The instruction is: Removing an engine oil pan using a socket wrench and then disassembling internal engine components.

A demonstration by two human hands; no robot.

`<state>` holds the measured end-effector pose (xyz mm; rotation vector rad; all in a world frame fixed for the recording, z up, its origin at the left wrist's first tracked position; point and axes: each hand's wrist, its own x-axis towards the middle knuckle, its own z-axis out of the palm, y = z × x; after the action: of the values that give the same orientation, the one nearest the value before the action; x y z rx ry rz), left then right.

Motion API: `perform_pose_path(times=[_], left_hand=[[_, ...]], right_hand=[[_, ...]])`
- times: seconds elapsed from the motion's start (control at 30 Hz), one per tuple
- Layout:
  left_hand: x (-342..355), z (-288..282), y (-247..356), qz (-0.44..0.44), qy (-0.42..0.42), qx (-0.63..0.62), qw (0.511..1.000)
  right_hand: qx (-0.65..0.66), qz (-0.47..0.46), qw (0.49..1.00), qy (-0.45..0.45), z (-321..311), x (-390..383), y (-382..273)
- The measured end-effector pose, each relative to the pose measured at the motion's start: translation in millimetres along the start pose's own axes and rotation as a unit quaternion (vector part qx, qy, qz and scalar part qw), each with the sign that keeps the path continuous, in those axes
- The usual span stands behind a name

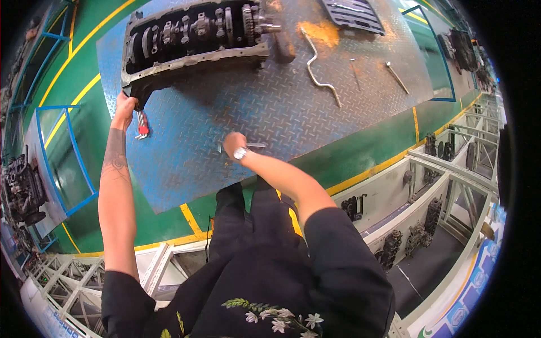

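An engine block (197, 60) with its crankshaft (186, 29) uncovered lies on the far left part of the steel plate table (253, 107). My left hand (125, 108) is closed on the block's near left corner. My right hand (234, 144), a watch on its wrist, is closed over the near part of the table. Out of this fist sticks a thin metal tool (257, 145); its kind is hidden by the fingers. Beside my left hand lies a set of hex keys (142, 125) in a red holder.
A bent speed handle (314, 66), a thin metal rod (355, 73) and a T-shaped tool (398, 78) lie on the right side of the table. Behind them is a black slotted tray (356, 16) next to an orange patch (324, 34). White metal racks (445, 169) with engine parts stand at right.
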<state>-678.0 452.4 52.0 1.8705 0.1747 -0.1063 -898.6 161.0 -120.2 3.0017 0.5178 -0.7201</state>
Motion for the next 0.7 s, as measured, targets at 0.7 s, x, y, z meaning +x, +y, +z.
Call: perform_pose_path(times=[0.7], left_hand=[[-279.2, 205.8, 20.8, -0.14, 0.356, -0.056, 0.922]], right_hand=[[0.044, 0.309, 0.95, -0.004, -44.5, -32.8, 498.4]])
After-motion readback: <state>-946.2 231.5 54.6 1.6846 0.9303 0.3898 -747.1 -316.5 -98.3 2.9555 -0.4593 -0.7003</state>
